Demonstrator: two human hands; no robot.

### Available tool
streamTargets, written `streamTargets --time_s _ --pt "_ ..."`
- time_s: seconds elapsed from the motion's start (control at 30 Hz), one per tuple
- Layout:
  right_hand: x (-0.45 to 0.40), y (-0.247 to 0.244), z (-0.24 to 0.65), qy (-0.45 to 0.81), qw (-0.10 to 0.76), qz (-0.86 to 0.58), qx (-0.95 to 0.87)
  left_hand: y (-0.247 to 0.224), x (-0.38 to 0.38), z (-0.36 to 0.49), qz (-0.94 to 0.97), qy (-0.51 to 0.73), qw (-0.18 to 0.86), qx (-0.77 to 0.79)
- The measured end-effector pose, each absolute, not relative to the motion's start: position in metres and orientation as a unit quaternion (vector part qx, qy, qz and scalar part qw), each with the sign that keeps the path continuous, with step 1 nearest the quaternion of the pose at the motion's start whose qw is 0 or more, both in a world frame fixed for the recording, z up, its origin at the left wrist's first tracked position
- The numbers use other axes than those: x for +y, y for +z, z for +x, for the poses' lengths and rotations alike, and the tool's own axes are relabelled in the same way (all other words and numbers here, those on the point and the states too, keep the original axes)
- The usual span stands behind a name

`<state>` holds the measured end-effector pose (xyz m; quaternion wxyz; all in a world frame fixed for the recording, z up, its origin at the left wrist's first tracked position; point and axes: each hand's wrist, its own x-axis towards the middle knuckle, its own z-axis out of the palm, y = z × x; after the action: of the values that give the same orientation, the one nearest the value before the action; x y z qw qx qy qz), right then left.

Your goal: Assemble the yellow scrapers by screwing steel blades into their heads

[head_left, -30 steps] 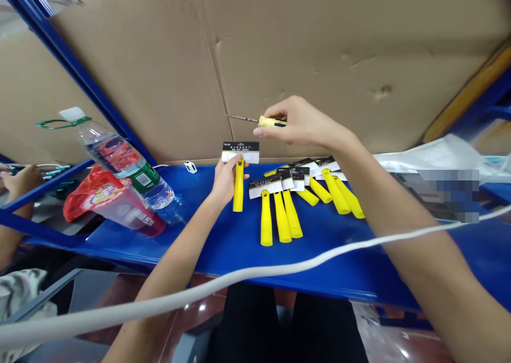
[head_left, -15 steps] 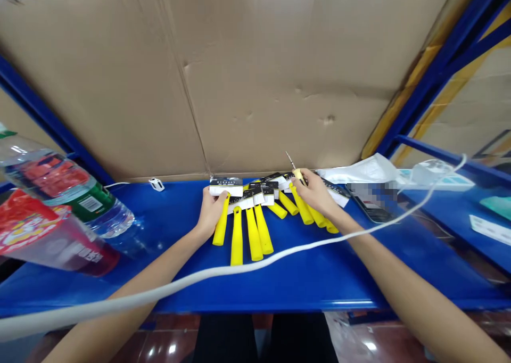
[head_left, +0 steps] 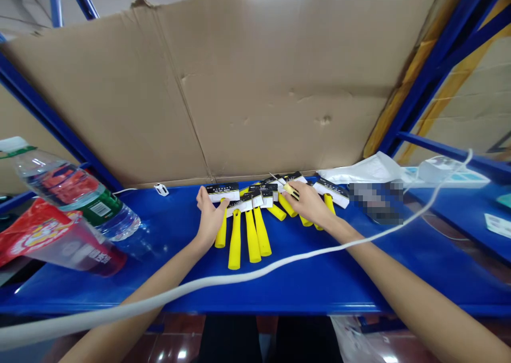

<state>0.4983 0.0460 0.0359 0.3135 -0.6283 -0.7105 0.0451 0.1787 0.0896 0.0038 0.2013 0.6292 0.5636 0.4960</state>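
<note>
A slim steel-shafted screwdriver with a yellow handle [head_left: 290,191] is pinched in the pressed-together grip of the right hand [head_left: 310,203], over a cluster of carded tools with long yellow handles and black-and-white cards [head_left: 252,235]. At least 7 are visible, though overlap makes the count uncertain. The left hand [head_left: 209,219], grip spread, lies over the leftmost yellow handle [head_left: 221,238]. The cluster rests on a blue metal shelf [head_left: 303,283] before a brown cardboard sheet [head_left: 259,97]. A clear plastic water bottle with a green label [head_left: 75,198] lies to the left.
</note>
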Motion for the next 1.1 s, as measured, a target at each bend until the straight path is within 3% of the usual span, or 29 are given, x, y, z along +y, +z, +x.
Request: streamTargets --time_s 0.13,0.3,0.4,0.93,1.1 --pt "0.035 0.042 0.485 0.035 0.271 -0.608 -0.745 0.014 0.055 0.18 0.732 0.435 0.151 0.502" --pt "0.018 0.042 0.463 0.018 0.226 -0.574 -0.787 0.02 0.002 0.183 0.882 0.217 0.108 0.404" --pt "0.013 0.041 0.457 0.012 0.198 -0.568 -0.799 0.026 -0.011 0.182 0.902 0.154 0.086 0.394" --pt "0.014 0.044 0.464 0.0 0.131 -0.582 -0.803 0.036 0.038 0.089 0.914 0.098 0.006 0.393" --pt "0.015 0.046 0.463 0.017 0.139 -0.595 -0.791 0.041 0.04 0.108 0.889 0.171 -0.058 0.42"
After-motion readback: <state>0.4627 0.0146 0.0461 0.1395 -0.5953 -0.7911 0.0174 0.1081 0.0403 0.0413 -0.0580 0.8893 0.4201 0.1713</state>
